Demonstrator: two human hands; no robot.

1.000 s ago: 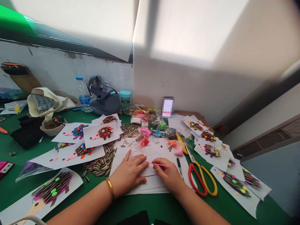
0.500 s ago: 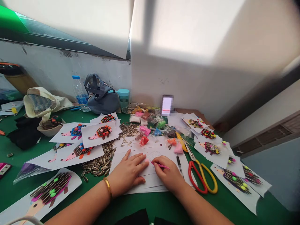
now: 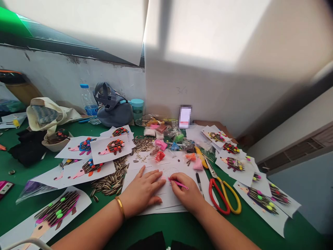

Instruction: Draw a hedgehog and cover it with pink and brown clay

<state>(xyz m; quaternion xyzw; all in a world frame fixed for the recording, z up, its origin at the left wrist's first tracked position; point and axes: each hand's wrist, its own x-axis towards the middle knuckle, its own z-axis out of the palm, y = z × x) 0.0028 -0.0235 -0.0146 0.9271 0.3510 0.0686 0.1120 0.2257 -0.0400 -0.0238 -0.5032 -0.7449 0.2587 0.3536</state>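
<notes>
My left hand [image 3: 145, 187] lies flat with fingers spread on a sheet of white paper [image 3: 153, 161] in the middle of the table. In my right hand [image 3: 187, 194] is a thin pink clay tool [image 3: 181, 185], pinched between thumb and fingers. Its tip touches a small patch of pink clay [image 3: 165, 177] on a faint pencil drawing [image 3: 172, 171], partly hidden by my fingers. A black pen [image 3: 199, 182] rests just right of that hand. Beside it lie scissors [image 3: 220, 187] with one red and one yellow handle, blades pointing away.
Sunflower seeds [image 3: 110, 182] are heaped left of the paper. Bagged coloured clay [image 3: 160, 156] sits beyond it. Finished hedgehog pictures [image 3: 111, 149] spread left, and more hedgehog pictures [image 3: 260, 201] lie right. A phone [image 3: 185, 117], a blue bag [image 3: 114, 109] and a bottle [image 3: 88, 104] stand at the back.
The pink tool's tip has shifted very slightly over the pink clay. My left hand stays in place on the paper.
</notes>
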